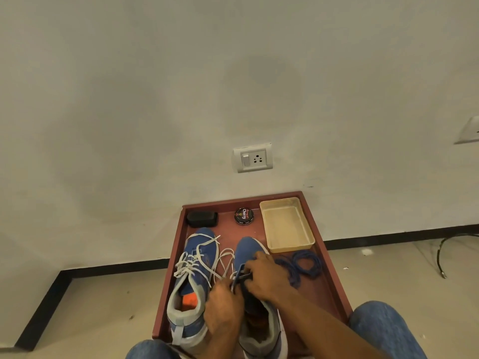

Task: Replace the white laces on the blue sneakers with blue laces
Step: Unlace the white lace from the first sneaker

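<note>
1. Two hands meet over the right sneaker in the red tray: left hand pinches its white lace, right hand grips the tongue.
2. Blue laces lie coiled just right of the right hand.
3. Left sneaker sits beside the left hand, white-laced.

Both forearms reach forward from the bottom edge, bare to the wrist. The left hand lies knuckles up with its fingers curled under. The right hand, just beyond and touching it, has its fingers bent down, pinching.
</note>
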